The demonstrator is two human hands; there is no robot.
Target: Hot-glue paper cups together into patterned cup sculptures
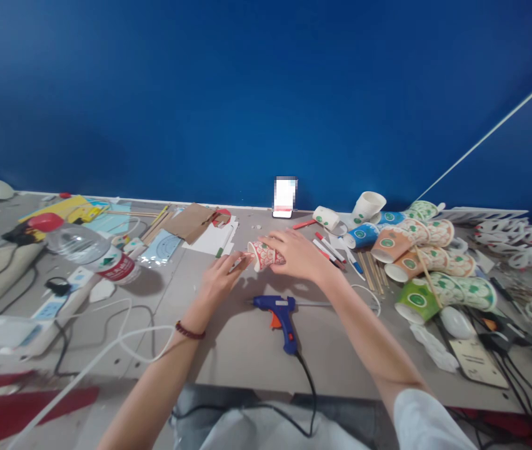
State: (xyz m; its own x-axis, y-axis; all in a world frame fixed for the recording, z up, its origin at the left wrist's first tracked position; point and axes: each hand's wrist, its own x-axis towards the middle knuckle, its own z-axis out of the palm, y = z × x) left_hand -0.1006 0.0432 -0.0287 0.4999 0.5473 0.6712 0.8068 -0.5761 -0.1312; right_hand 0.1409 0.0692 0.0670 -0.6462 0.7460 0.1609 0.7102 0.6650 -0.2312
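A paper cup (260, 255) with a red pattern lies on its side above the middle of the table. My right hand (296, 253) is wrapped over it from the right and covers its far end. At the cup's left end, my left hand (221, 275) has its fingers pressed together close to the rim. Something small and reddish shows at those fingertips, too small to name. Just below the hands, a blue glue gun (284, 315) with an orange trigger lies on the table, nozzle to the left.
A lit phone (283, 197) stands against the blue wall. Joined patterned paper cups (416, 300), markers (329, 250) and wooden sticks (372, 273) lie to the right. Leftward are a water bottle (92, 253), a power strip (54, 312), cardboard (193, 223) and white cables (120, 337).
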